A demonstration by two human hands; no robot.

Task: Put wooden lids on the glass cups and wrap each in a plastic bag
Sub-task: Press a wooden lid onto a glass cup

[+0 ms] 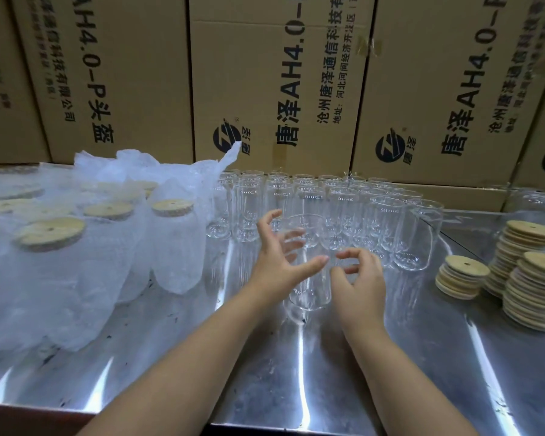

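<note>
Left hand (277, 265), fingers and thumb wide round the glass cup (310, 291); right hand (362, 284), fingers loosely curled, beside it.

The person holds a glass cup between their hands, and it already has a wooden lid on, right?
Not quite. The glass cup, gripped by the left hand with the right hand beside it, has no lid on yet; its mouth is open. The head view shows this. The loose wooden lids are stacked off to the right.
</note>
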